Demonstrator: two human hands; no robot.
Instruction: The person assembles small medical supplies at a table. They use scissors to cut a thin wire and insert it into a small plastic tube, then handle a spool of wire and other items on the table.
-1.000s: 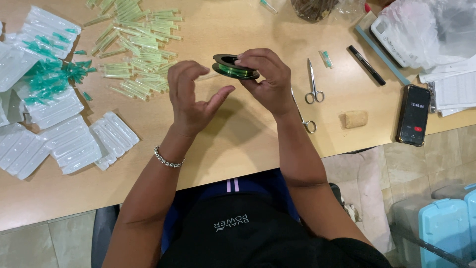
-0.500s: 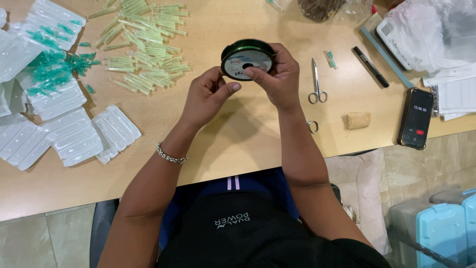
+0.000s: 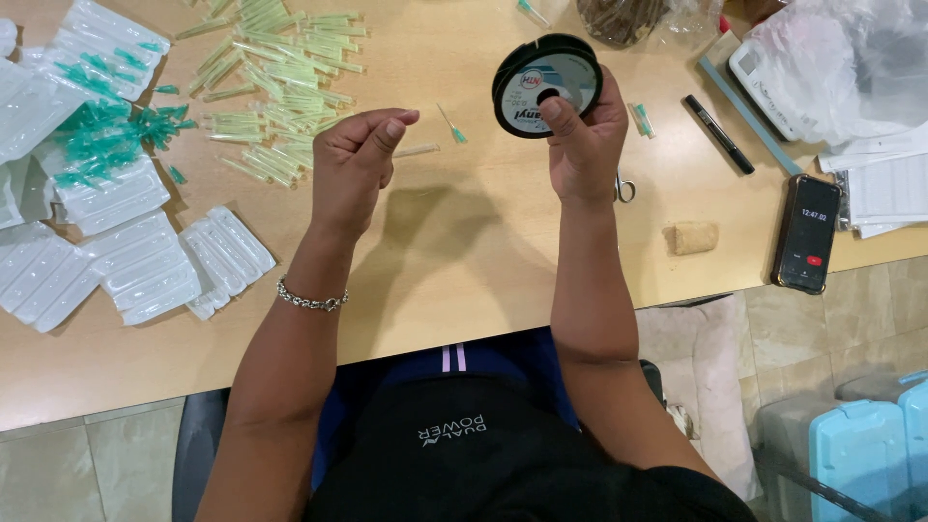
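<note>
My right hand (image 3: 583, 145) holds a round black spool (image 3: 546, 84) of thin line upright above the wooden table (image 3: 454, 261), thumb on its centre hole. About a hand's width to its left, my left hand (image 3: 356, 159) is raised with thumb and fingertips pinched together; whether a strand of line runs between them is too fine to see. A bracelet sits on my left wrist. Below the hands, a single needle tip with a teal hub (image 3: 450, 126) and a pale tube (image 3: 416, 151) lie on the table.
A heap of pale green tubes (image 3: 280, 72) and teal-hubbed needles (image 3: 97, 145) lies at the upper left, with clear blister packs (image 3: 145, 261) beside them. Scissors (image 3: 624, 186), a black pen (image 3: 719, 133), a cork piece (image 3: 692, 237), a phone (image 3: 805, 234) and plastic bags lie at right.
The spool went from lying flat between both hands to standing upright in my right hand. My left hand has let go of it and drawn away to the left, fingers pinched.
</note>
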